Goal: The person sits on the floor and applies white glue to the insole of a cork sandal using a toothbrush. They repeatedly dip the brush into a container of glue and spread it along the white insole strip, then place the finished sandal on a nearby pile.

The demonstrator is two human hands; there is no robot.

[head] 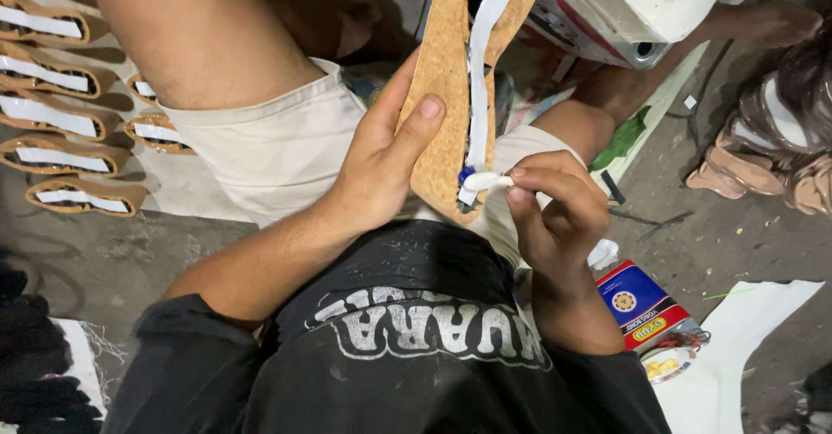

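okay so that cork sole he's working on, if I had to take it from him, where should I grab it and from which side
Probably the upper half of the cork sole, gripped across its width from the left edge. That stretch is bare, while the left hand wraps the lower part and the right hand pinches the white strip near the bottom end. The strip runs along the right side, so stay off it.

left hand [381, 161]: grips cork sole [446, 79]
right hand [555, 213]: pinches white strip [479, 87] at sole's lower end
floor, left: finished soles [61, 118] in rows
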